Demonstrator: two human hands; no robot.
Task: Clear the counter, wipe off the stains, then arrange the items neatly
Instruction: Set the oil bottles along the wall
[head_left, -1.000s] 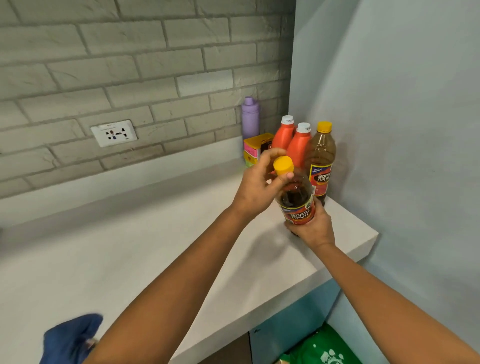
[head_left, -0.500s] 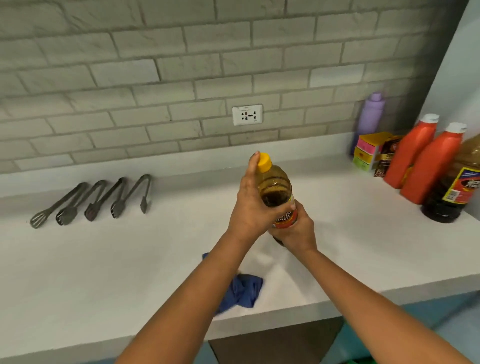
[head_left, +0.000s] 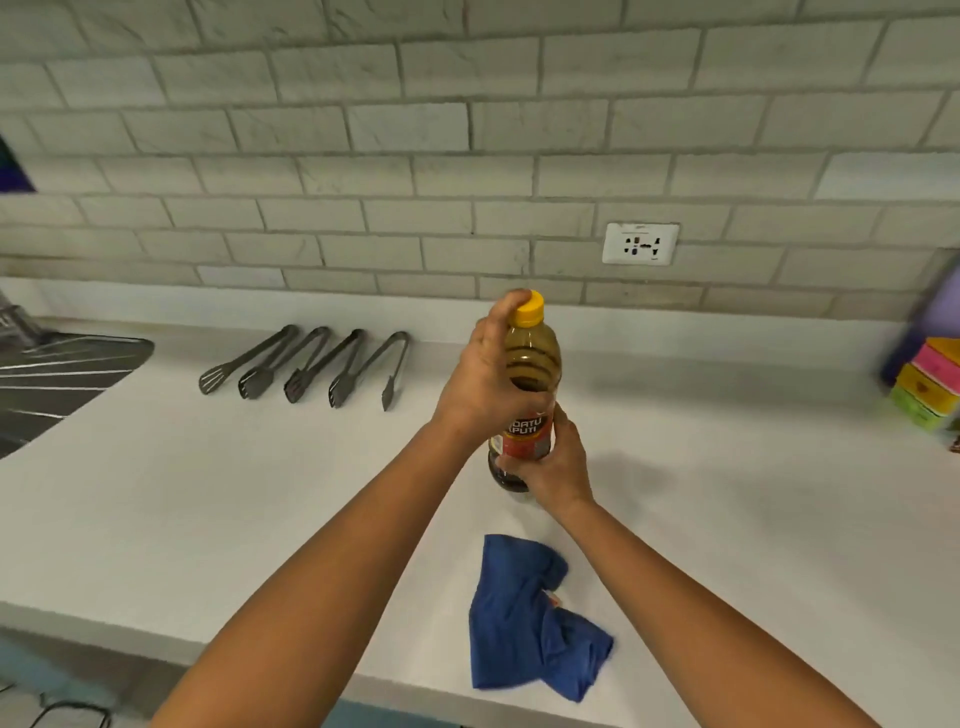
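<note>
A sauce bottle (head_left: 535, 364) with a yellow cap and a red label is held upright above the middle of the white counter (head_left: 727, 467). My left hand (head_left: 483, 384) wraps its upper part, with a fingertip against the cap. My right hand (head_left: 556, 462) grips its lower part, over the label. A crumpled blue cloth (head_left: 524, 618) lies on the counter near the front edge, just below the bottle.
Several grey tongs (head_left: 311, 366) lie in a row by the back wall, left of the bottle. A dark drain rack (head_left: 57, 374) sits at the far left. Colourful boxes (head_left: 930, 384) and a blurred purple bottle (head_left: 935, 312) stand at the right edge. A wall socket (head_left: 640, 243) is above.
Both hands have carried the bottle left, away from the orange and brown bottles at the counter's right end, to the counter's middle. The view has swung left; the tongs and rack have appeared.
</note>
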